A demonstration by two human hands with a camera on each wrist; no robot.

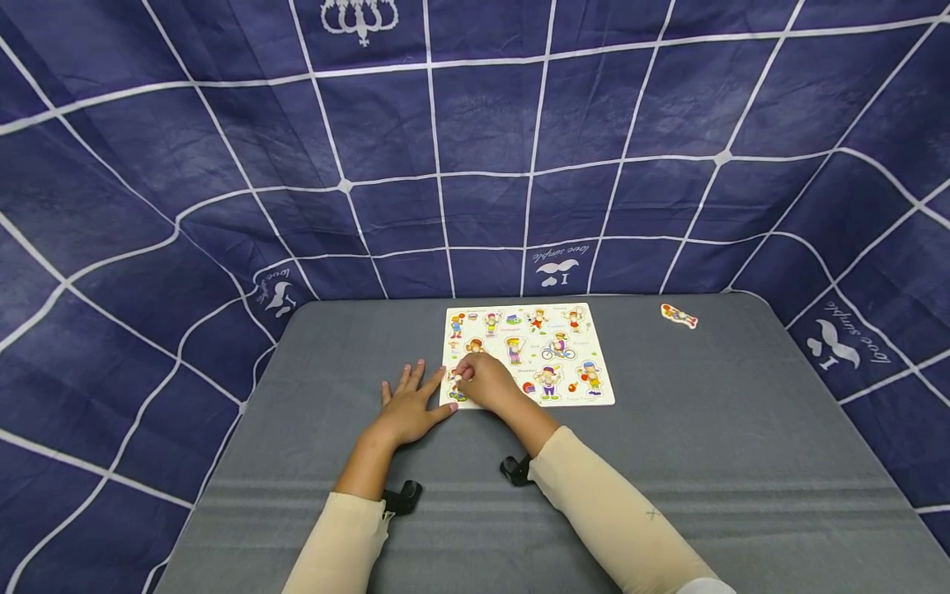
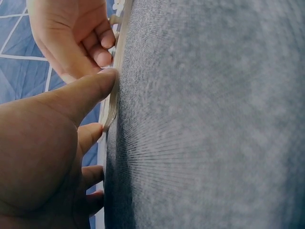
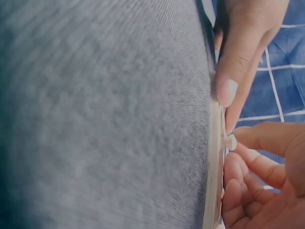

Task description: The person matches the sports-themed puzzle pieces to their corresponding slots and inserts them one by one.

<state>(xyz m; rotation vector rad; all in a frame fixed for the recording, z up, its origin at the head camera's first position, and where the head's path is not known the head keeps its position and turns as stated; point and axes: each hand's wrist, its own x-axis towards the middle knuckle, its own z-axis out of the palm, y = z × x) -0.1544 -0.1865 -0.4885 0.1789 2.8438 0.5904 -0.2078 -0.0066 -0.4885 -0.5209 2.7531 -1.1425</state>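
A white wooden peg puzzle board with cartoon sports figures lies on the grey table. At its lower left corner my right hand pinches a puzzle piece; in the right wrist view, thumb and forefinger are at its pale round knob. The hand partly covers this piece and the figures around it. My left hand is spread flat beside the board's left edge, its thumb tip on the lower left corner. The left wrist view shows that thumb against the board's side.
A loose puzzle piece with a figure on it lies on the table to the right of the board. Blue cloth with white lines hangs behind the table and along both sides. Black camera mounts stick out at both wrists.
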